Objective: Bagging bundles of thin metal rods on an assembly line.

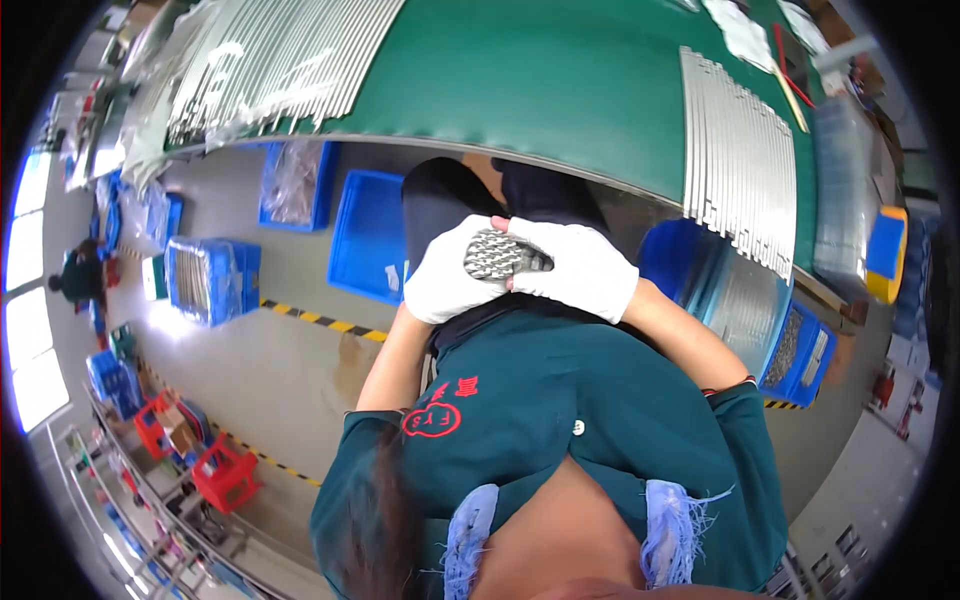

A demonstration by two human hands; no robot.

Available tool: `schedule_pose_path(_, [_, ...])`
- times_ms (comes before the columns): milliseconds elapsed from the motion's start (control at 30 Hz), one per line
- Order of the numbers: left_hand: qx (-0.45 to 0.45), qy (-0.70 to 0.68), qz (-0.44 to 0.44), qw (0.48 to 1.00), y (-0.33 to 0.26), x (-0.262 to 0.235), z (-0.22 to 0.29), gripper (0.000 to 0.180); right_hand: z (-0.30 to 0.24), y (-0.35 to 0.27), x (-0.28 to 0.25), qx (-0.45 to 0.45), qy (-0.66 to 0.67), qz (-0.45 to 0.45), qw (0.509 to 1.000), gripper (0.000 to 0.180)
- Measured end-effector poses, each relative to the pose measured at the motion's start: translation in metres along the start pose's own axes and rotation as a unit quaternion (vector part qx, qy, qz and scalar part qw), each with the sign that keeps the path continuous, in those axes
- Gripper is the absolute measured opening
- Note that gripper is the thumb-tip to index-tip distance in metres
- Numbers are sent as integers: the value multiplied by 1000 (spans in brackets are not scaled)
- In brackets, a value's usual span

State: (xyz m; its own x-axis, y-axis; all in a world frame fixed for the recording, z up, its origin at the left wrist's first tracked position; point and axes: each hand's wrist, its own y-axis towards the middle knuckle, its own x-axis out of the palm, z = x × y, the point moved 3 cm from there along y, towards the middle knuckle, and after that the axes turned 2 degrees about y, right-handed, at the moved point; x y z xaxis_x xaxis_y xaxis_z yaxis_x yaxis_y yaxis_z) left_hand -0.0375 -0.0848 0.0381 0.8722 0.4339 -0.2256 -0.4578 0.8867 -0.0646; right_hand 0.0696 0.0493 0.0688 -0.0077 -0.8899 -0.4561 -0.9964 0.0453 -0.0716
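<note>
Frayed denim and a dark green shirt fill the bottom of the frame, closest to the lens. Above them, at centre, two white-gloved hands meet over the lap. The left hand (447,272) cups a stack of thin metal strips (500,256) from the left, fingers curled around the bundle's end; the right hand (580,268) closes on it from the right, fingers wrapped over the top. The bundle shows end-on between the palms, just below the edge of the green bench (560,90).

Squaring such a stack likely goes best with both palms pressing evenly so the ends stay flush, and with the bundle kept level so no strip slides out.

At left, a blue crate (212,278) on the floor holds what seems to be more metal pieces, though glare makes it hard to be sure. Above it another blue crate (296,186) carries a clear plastic bag. An empty blue bin (370,236) sits beside the knees. On the bench, rows of long silver strips (738,160) lie side by side at upper right. At right, a blue crate (800,350) holds small dark parts.
</note>
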Motion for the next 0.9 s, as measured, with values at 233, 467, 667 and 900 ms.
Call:
schedule_pose_path(233, [13,26,51,998,-4,0,-17,52,3,16,8,-8,34,18,999,54])
schedule_pose_path(467, [35,18,65,997,-2,3,-18,53,8,19,5,-14,19,-3,1000,56])
schedule_pose_path(667, [1,-31,40,999,-5,3,-20,51,9,23,2,-27,-16,-55,998,55])
schedule_pose_path(900, [58,35,78,995,-9,-3,-9,52,10,28,4,-63,-2,-84,995,55])
